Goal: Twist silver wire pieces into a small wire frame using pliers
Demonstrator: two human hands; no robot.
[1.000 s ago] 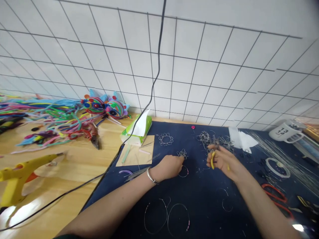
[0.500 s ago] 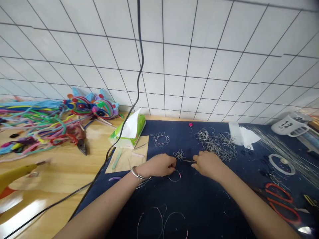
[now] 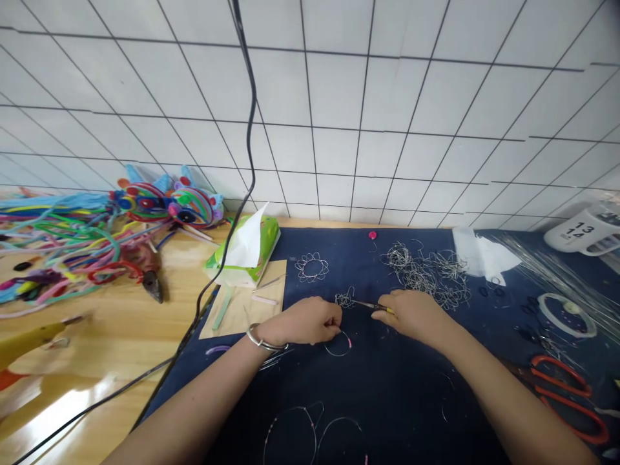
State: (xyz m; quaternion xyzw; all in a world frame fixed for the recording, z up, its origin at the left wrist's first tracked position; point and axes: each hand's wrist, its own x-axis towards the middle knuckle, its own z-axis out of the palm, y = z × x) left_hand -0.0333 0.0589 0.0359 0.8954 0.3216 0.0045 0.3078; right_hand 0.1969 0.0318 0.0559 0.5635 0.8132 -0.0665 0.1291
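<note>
My left hand (image 3: 320,321) is closed, pinching a thin wire ring (image 3: 338,354) with a pink section on its right side. Just beyond those fingers lies a small tangle of silvery wire (image 3: 345,298). My right hand (image 3: 411,312) grips slim pliers (image 3: 369,305) with a yellow handle, their narrow tip pointing left and reaching the small tangle's edge. Whether the jaws pinch a wire is too small to tell. Behind my left hand, a flower-shaped wire ring (image 3: 311,267) lies flat on the dark blue mat (image 3: 387,394).
A larger wire heap (image 3: 431,274) lies behind my right hand. Red-handled scissors (image 3: 564,387) are by my right forearm. Wire hoops (image 3: 290,434) lie in front. At left are a tissue pack (image 3: 249,248), a black cable (image 3: 249,139) and colourful pipe cleaners (image 3: 72,226). A mug (image 3: 581,228) stands far right.
The view has shifted slightly. My right hand has turned a little, showing more of the pliers and their yellow handle. My left hand keeps its pinch on the wire ring.
</note>
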